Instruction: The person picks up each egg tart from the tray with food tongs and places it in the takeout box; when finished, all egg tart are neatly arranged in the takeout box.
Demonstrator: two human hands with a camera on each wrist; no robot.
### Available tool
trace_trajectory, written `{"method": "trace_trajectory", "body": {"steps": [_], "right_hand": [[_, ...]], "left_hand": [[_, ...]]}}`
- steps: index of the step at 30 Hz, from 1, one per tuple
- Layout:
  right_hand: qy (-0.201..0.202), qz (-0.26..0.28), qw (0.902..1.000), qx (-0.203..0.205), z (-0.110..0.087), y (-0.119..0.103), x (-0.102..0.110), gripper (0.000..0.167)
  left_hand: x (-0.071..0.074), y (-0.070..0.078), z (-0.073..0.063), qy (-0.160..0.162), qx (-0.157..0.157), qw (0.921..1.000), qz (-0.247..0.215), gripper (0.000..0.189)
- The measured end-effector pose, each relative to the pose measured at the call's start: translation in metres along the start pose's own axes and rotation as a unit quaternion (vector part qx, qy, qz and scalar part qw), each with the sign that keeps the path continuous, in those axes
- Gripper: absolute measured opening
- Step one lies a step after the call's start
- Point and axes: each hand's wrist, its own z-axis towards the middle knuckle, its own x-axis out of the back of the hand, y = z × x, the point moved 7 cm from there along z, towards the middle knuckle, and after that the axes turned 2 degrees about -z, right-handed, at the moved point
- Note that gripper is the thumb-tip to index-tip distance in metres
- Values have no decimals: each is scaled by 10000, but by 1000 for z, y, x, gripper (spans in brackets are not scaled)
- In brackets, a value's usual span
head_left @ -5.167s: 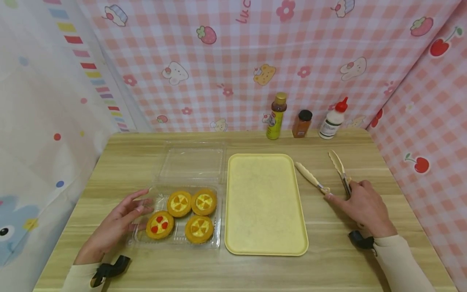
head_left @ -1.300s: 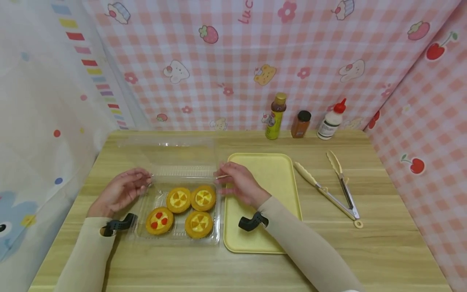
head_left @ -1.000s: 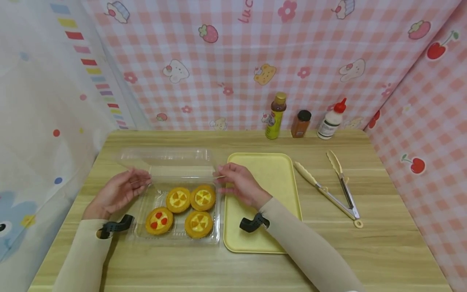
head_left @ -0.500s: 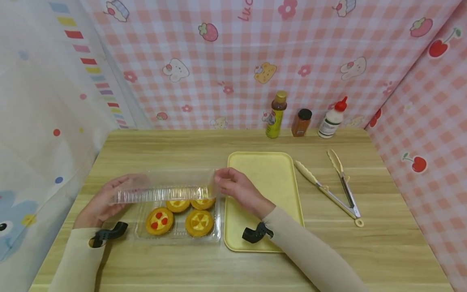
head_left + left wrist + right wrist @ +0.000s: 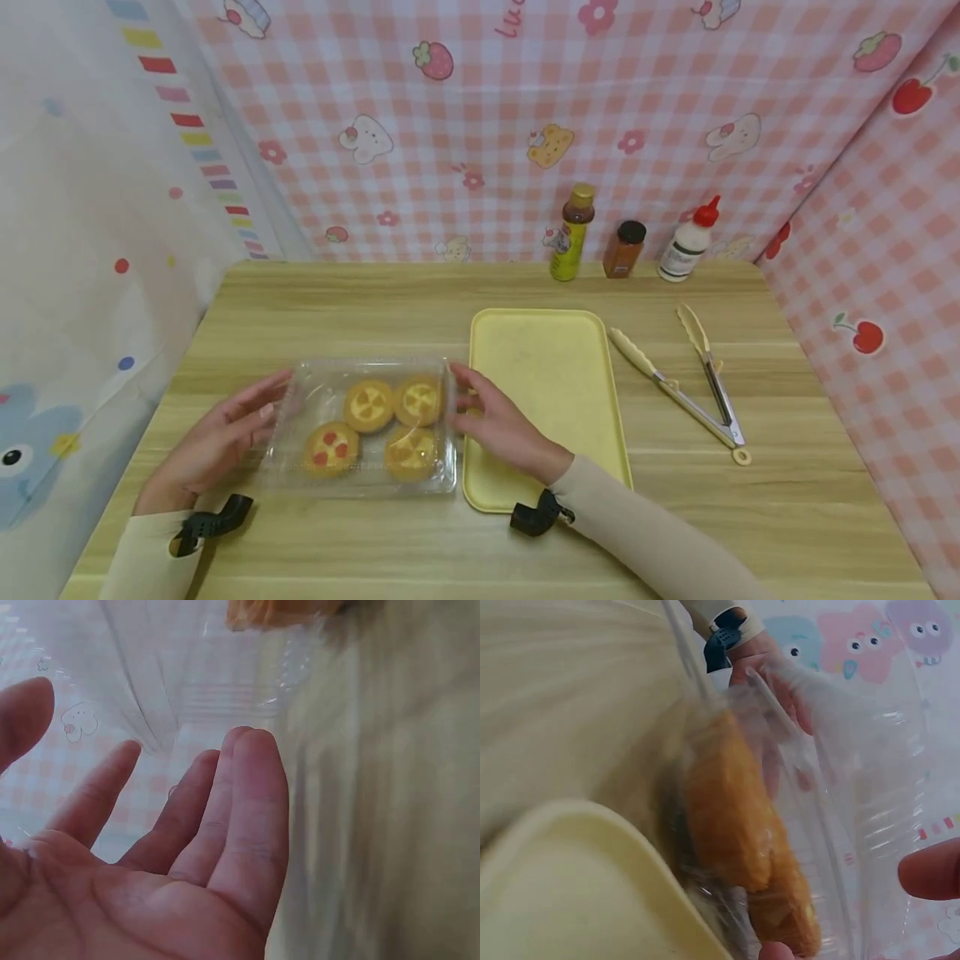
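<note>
A clear plastic clamshell container (image 5: pixel 362 486) lies on the table with its lid down over several round tarts. One tart (image 5: pixel 332 448) has red pieces on top; the others, such as the back-middle tart (image 5: pixel 368 407), carry orange wedges. My left hand (image 5: pixel 225 437) is at the container's left side, fingers extended; in the left wrist view its palm (image 5: pixel 172 892) holds nothing. At the right side, my right hand (image 5: pixel 506 429) has its fingertips at the lid's back corner, over the tray's edge. Whether the lid is latched cannot be told.
Right of the container lies a pale yellow tray (image 5: pixel 536 367). Spread tongs (image 5: pixel 693 408) rest beyond it. Along the back stand a yellow-labelled bottle (image 5: pixel 572 233), a black-capped jar (image 5: pixel 625 250) and a white squeeze bottle (image 5: pixel 686 243). Patterned cloth (image 5: pixel 450 125) hangs behind the table.
The lid has swung forward from behind the container and down over the tarts. My right hand has left the tongs and come to the container. My left hand has drawn back slightly.
</note>
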Motion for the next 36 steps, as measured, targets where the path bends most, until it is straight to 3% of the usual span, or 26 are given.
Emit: {"method": "trace_trajectory", "body": {"steps": [4, 8, 11, 17, 24, 30, 36], "right_hand": [[-121, -75, 9999, 55, -8, 4, -5, 89], [-230, -132, 9996, 95, -14, 8, -10, 93], [-249, -183, 9995, 86, -20, 12, -13, 95], [-245, -243, 9994, 75, -32, 17, -18, 95], [-382, -103, 9992, -101, -44, 20, -24, 91], [-840, 753, 9925, -464, -49, 26, -36, 64], [-1161, 1136, 9831, -842, -51, 32, -46, 17]], "left_hand": [[-4, -6, -13, 354, 514, 9955, 711, 58], [-9, -9, -27, 521, 761, 9909, 979, 60], [-14, -11, -36, 516, 737, 9920, 886, 61], [-28, -10, -51, 215, 609, 9967, 493, 66], [-39, -10, -59, -97, 879, 9958, 244, 73], [-46, -13, -63, -309, 939, 9951, 71, 76], [-49, -22, -66, -471, 1305, 9902, 177, 38]]}}
